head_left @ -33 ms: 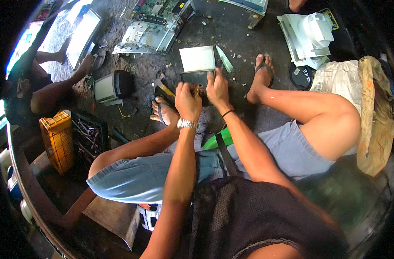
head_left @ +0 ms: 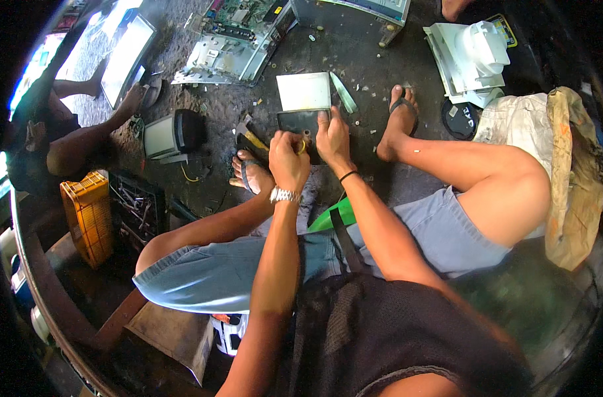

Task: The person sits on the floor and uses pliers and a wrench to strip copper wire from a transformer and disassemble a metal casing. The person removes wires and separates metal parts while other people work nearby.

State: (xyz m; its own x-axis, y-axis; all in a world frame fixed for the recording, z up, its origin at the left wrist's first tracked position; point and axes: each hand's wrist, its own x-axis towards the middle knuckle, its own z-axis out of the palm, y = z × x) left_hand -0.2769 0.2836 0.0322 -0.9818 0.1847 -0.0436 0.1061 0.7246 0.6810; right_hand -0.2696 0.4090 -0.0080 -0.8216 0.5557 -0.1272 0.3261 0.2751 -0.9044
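Observation:
Between my feet, a dark flat rectangular panel (head_left: 293, 121) lies close to the floor. My right hand (head_left: 332, 139) grips its right side, with the thumb laid along the top. At its near edge is my left hand (head_left: 289, 162), fingers curled closed. A bit of yellow shows at those fingertips, but what they hold is too small and covered to name. Just beyond the dark panel is a white rectangular panel (head_left: 303, 91). A pale, narrow pointed strip (head_left: 343, 92) lies to the right of it. By my left foot rests a hammer (head_left: 254, 137) with a yellow handle.
An opened metal chassis with circuit boards (head_left: 225, 56) lies ahead, a small monitor-like unit (head_left: 171, 134) at left. White plastic housing (head_left: 477, 56) stands far right. Left are a yellow crate (head_left: 86, 218) and a dark crate of metal parts (head_left: 137, 205). Another person's legs (head_left: 93, 135) reach in.
The dark panel shows slightly more of its upper face. Both hands stay in almost the same places, and nothing is taken up or let go.

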